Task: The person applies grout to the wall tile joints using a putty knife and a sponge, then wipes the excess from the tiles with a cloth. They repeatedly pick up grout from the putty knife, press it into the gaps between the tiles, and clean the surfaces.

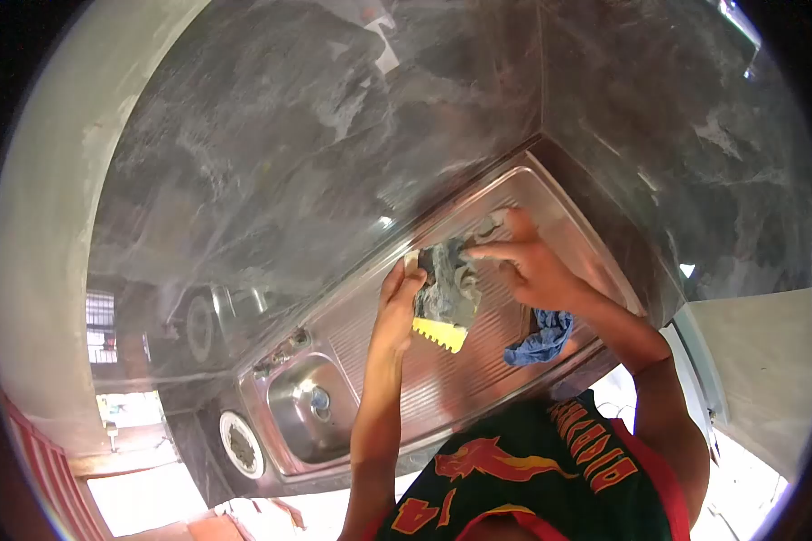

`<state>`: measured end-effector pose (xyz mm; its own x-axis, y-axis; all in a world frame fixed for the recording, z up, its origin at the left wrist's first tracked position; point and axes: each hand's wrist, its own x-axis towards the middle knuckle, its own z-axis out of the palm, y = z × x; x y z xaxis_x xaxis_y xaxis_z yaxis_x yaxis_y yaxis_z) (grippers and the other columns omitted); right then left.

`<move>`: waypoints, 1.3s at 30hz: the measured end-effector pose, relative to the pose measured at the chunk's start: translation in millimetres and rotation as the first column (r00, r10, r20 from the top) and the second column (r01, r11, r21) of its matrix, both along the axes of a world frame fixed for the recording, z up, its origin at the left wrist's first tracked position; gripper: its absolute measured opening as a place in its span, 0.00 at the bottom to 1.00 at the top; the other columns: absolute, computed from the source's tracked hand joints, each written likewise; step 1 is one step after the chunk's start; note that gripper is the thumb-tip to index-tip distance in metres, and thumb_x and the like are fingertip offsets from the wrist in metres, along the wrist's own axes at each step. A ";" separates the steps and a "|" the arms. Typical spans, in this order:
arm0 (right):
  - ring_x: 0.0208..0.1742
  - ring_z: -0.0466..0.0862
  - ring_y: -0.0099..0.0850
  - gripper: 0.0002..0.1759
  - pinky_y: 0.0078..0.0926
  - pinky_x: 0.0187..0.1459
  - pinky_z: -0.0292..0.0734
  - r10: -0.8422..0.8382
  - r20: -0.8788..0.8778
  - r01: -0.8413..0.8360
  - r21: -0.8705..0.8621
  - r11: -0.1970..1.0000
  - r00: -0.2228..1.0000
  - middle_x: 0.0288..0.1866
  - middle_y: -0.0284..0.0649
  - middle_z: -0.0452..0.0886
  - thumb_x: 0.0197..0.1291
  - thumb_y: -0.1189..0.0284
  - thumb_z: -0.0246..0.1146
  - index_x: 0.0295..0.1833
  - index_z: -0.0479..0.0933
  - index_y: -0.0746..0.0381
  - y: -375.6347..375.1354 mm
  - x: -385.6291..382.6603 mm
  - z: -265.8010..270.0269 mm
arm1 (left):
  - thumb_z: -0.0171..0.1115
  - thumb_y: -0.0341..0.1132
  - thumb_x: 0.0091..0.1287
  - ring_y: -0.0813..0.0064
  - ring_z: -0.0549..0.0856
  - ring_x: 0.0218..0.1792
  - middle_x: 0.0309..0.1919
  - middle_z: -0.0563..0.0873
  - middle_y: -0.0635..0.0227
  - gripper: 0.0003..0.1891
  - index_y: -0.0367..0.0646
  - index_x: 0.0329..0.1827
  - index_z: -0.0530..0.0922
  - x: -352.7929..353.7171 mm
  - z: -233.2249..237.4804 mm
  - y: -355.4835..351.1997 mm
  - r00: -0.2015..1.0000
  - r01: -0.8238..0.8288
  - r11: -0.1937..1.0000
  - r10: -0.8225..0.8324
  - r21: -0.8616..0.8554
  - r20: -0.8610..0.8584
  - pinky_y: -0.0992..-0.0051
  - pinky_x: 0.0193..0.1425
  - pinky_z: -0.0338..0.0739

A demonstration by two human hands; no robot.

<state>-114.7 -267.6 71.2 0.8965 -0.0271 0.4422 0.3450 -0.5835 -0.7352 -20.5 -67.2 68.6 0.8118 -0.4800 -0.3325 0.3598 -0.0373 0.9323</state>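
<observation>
My left hand [395,311] grips a yellow notched spreader [440,334] by its left edge, thumb on the near face. Wet grey paste [447,287] covers most of the spreader's face, with its toothed yellow edge showing below. From the right, my right hand [539,270] reaches in with the fingers apart, the index fingertip right at the paste. A smear of grey material [491,223] shows beside its upper finger. Both hands are above the ribbed steel drainboard [379,361]. Under my right forearm lies a crumpled blue cloth [543,338].
At the lower left is the steel sink bowl [289,406] with a drain. A round white-rimmed object [242,445] sits beside it. Grey-streaked walls [271,180] rise behind the sink unit and meet in a corner at its right end.
</observation>
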 end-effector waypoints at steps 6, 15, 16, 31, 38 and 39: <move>0.58 0.66 0.42 0.21 0.32 0.59 0.59 0.017 0.015 -0.020 0.237 0.971 1.000 0.53 0.47 0.68 0.42 0.87 0.52 0.46 0.75 0.64 -30.1 28.3 -18.3 | 0.52 0.31 0.57 0.71 0.80 0.42 0.45 0.78 0.63 0.22 0.38 0.57 0.68 23.4 -33.2 9.2 0.988 -0.138 0.982 0.128 -0.126 -0.082 0.73 0.44 0.76; 0.26 0.79 0.46 0.40 0.42 0.26 0.77 -0.791 0.287 0.825 -0.362 0.433 0.541 0.42 0.49 0.73 0.39 0.78 0.61 0.63 0.56 0.61 -182.5 138.6 -21.1 | 0.51 0.33 0.57 0.71 0.81 0.38 0.41 0.79 0.63 0.21 0.36 0.54 0.69 21.8 -28.9 31.1 0.984 -0.118 0.965 0.082 -0.235 -0.158 0.74 0.41 0.76; 0.25 0.79 0.45 0.43 0.40 0.26 0.77 -0.792 0.292 0.823 -0.389 0.413 0.536 0.41 0.49 0.73 0.39 0.77 0.61 0.65 0.53 0.61 -189.7 144.2 -12.8 | 0.51 0.33 0.57 0.71 0.81 0.38 0.41 0.79 0.64 0.21 0.36 0.54 0.69 21.3 -34.4 36.5 0.973 -0.160 0.969 0.123 -0.189 -0.194 0.74 0.40 0.76; 0.22 0.80 0.37 0.50 0.33 0.22 0.77 -0.804 0.246 0.686 -0.682 0.254 0.542 0.26 0.44 0.77 0.38 0.73 0.64 0.68 0.47 0.71 -189.9 156.2 -83.8 | 0.53 0.39 0.57 0.78 0.77 0.19 0.26 0.79 0.70 0.15 0.43 0.46 0.73 -1.7 -52.8 50.1 0.939 -0.248 0.963 0.211 -0.109 -0.271 0.79 0.18 0.73; 0.23 0.81 0.41 0.43 0.37 0.22 0.77 -0.782 0.295 0.740 -0.606 0.291 0.549 0.26 0.52 0.78 0.42 0.75 0.60 0.67 0.51 0.70 -196.7 156.6 23.2 | 0.53 0.37 0.58 0.74 0.79 0.28 0.32 0.80 0.67 0.16 0.41 0.48 0.72 -3.2 -61.4 54.9 0.933 -0.205 0.965 0.142 -0.165 -0.329 0.77 0.29 0.75; 0.23 0.81 0.41 0.43 0.37 0.22 0.77 -0.784 0.295 0.743 -0.603 0.290 0.546 0.26 0.52 0.78 0.42 0.75 0.60 0.67 0.51 0.70 -197.1 156.9 21.7 | 0.51 0.36 0.58 0.71 0.81 0.36 0.38 0.80 0.64 0.18 0.38 0.50 0.71 -2.9 -62.4 55.7 0.935 -0.178 0.963 0.101 -0.204 -0.339 0.74 0.38 0.76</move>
